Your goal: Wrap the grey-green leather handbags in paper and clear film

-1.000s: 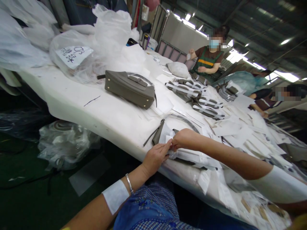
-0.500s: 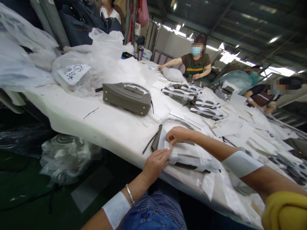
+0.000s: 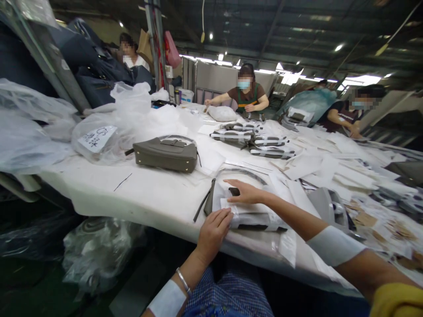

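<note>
A handbag partly wrapped in white paper (image 3: 254, 219) lies at the table's front edge, its dark side and thin strap showing on the left. My left hand (image 3: 215, 226) rests on the left end of the wrapping, fingers stretched out side by side. Just above it, my right hand (image 3: 246, 192) is over the bag with thumb and fingers apart, beside a small dark part of the bag. Behind and to the left sits an unwrapped olive-grey handbag (image 3: 166, 155).
Several wrapped bags (image 3: 254, 141) lie farther back. Plastic bags (image 3: 99, 136) fill the left side, paper sheets (image 3: 346, 167) the right. A person with a mask (image 3: 249, 94) works across the table (image 3: 95, 189); two more people sit behind.
My right hand has opened from a closed pinch and its fingers now spread over the bag. My left hand stays at the wrapping. The camera view has tilted and shifted.
</note>
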{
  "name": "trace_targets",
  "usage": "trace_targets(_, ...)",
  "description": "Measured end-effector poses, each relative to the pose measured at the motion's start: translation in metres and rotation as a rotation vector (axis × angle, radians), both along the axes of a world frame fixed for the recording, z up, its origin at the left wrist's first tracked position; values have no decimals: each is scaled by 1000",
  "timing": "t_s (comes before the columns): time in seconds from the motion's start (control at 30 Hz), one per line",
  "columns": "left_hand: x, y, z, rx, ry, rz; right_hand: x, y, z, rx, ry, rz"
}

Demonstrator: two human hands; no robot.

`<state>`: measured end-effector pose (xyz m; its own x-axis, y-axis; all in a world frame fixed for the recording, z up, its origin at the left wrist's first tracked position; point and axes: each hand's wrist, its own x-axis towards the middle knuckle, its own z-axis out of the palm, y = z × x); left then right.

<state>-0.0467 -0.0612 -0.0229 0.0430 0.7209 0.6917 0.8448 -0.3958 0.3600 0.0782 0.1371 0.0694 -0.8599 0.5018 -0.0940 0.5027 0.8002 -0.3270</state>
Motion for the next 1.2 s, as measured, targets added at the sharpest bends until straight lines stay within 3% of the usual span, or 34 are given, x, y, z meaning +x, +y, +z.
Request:
trace_targets(0.1,0,-1,-3,31,74,10,2,-9,-10,-18,-82,-54)
trace_targets(0.27,-1,0,-6,31,150,7,-5,-5,-20,-30,-1,-139)
trace_targets(0.43,-1,-6,5,-8,144,-48,-6,-12,-15,37,161,-252)
trace_targets(0.57,-22,-12,27,-182,-54,-136,42,-23,5,167,256,-406)
trace_targets(0.73,-62,18,42,-444,-613,168,132,-34,7,148,149,-745)
trace_targets(0.83,-64,47,41,-596,-768,228,153,-38,-4,45,106,-848)
trace_targets(0.93,-54,63,46,-640,-821,245,151,-38,-7,5,198,-881)
trace_targets(1.0,-48,64,56,-590,-866,231,147,-39,1,16,303,-893)
trace_targets(1.1,-45,53,78,-341,-909,235,144,-40,20,74,494,-897)
trace_targets(1.2,-44,34,94,-240,-723,374,141,-41,31,174,727,-817)
